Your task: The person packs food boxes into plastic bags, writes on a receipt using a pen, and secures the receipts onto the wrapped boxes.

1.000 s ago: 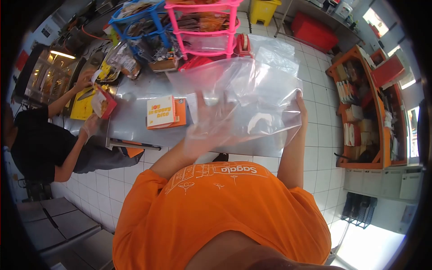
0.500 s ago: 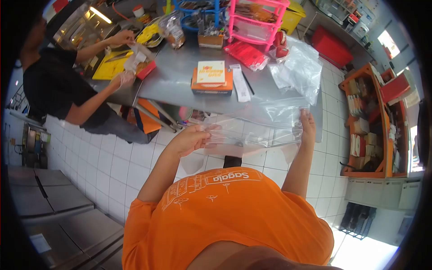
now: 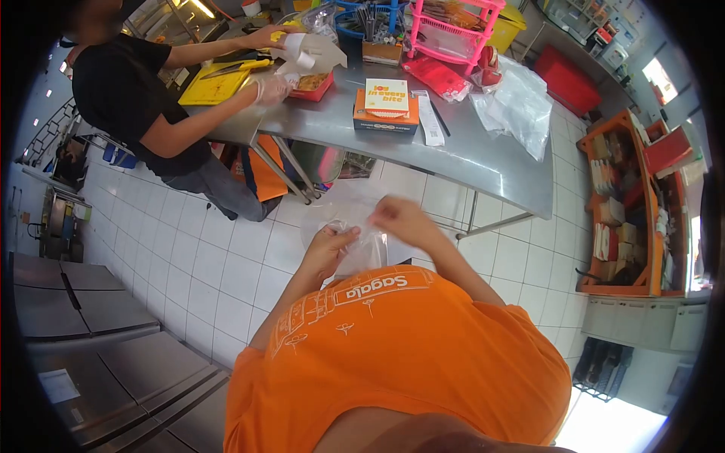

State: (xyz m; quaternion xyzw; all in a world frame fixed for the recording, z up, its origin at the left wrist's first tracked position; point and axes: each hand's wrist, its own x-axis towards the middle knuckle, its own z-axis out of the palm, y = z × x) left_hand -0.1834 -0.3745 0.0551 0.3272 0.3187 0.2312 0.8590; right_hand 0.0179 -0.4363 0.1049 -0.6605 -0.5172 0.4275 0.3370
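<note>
Clear bag between two hands, well short of the steel table

The clear plastic bag hung low in front of the orange shirt, on the near side of the steel table, with the white floor tiles beyond it. The left hand had its thumb and fingers pinched on the film. The right hand was bent over the bag's upper right part, fingers curled and narrow; they were blurred, so whether they gripped the film could not be told.

On the table, near its middle, a white box lettered "joy in every bite" lay on an orange box. Just right of them were a printed slip and a thin dark stick. Flat plastic bags covered part of the right end, and red packs lay farther back, below a pink rack.

At the far left, a co-worker in a black shirt had one gloved hand beside a red box with food in it, and the other hand by white paper. A yellow board lay to the left of that box
</note>
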